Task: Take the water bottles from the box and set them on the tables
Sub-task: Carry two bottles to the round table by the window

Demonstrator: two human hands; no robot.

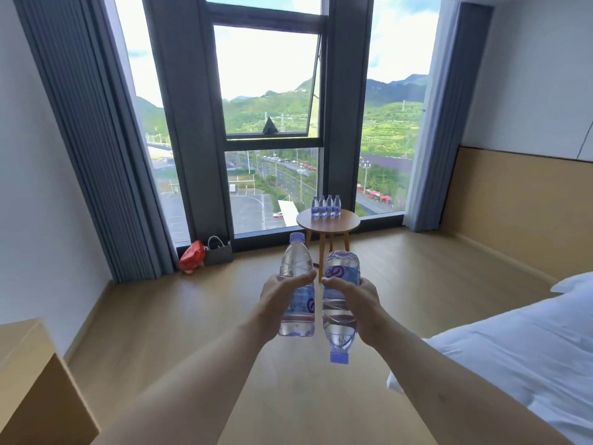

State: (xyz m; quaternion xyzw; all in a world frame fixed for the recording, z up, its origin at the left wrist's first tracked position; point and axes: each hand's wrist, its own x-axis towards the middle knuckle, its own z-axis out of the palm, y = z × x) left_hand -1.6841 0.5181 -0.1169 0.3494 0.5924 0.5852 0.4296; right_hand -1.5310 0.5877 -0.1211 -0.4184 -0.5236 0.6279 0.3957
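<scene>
Gripping one water bottle each, both hands reach forward over the floor. Left hand [279, 293] holds its bottle [296, 285] upright, cap up. Right hand [356, 298] holds its bottle [340, 303] inverted, cap pointing down. Farther off, four bottles [326, 207] stand upright in a row on the round table [327, 223] by the window.

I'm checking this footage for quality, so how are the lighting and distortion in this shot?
Head view: strong daylight from the window blows out the sky; wide-angle bending curves the curtains and wall edges; the bottles in the left hand and right hand look sharp, while the four bottles on the round table are small and soft.
</scene>
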